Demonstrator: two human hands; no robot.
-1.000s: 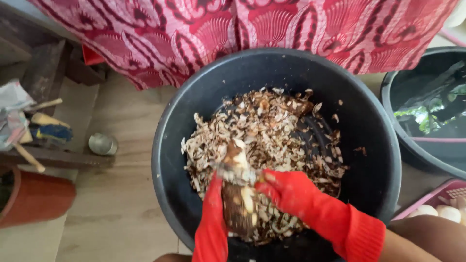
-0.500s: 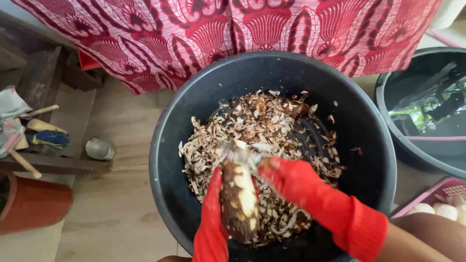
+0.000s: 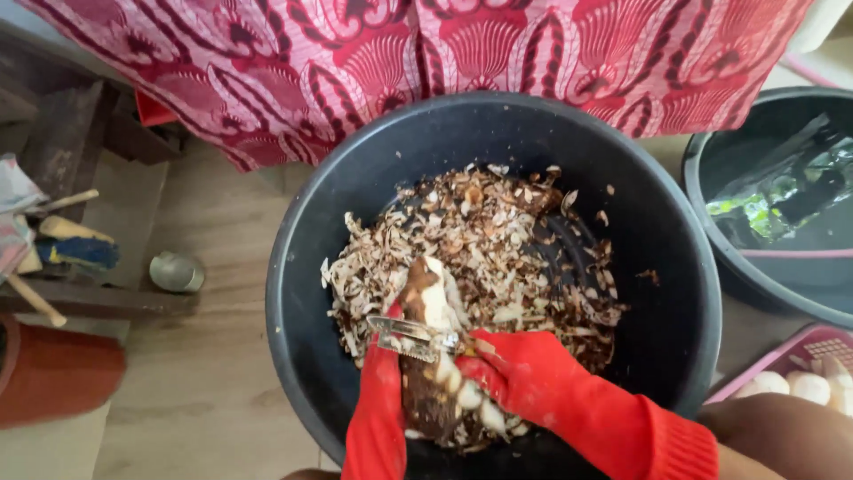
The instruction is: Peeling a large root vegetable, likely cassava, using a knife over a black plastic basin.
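Two red-gloved hands work over the black tub (image 3: 355, 178). Left hand (image 3: 378, 404) clamped around the brown root (image 3: 426, 391), held above the peelings (image 3: 480, 240). Right hand (image 3: 524, 373) fingers closed on the metal peeler (image 3: 410, 338). Since 0.5 s ago the blade sits further toward the root's far end; more white flesh exposed, peel still on the near part.

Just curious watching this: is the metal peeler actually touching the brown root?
Touching. The head view shows the peeler, gripped in the right hand, lying straight across the root with no gap.

Both hands wear bright red knitted gloves with ribbed cuffs.
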